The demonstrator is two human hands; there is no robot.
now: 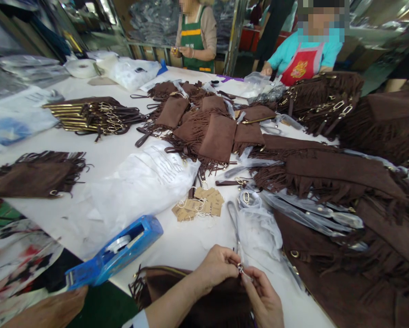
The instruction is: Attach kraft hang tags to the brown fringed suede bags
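My left hand (216, 269) pinches the metal clasp (240, 269) of a wrist strap. The loop of the strap (232, 214) lies on the table beyond my fingers and looks sleeved in clear plastic. My right hand (264, 296) is closed at the same clasp, its thumb and finger meeting around what looks like thin white string. Beneath both hands lies a dark brown fringed bag (166, 284) with a gold zip, partly covered by my forearm. Brown paper tags (204, 202) with white strings lie in a small heap farther up the table.
A blue tape dispenser (122, 248) is at the left, beside another person's hand (54, 307). White plastic bags (149, 182) and brown fringed pouches (220, 136) cover the middle. Larger fringed bags (341, 173) pile up at right. Two people stand across the table (197, 232).
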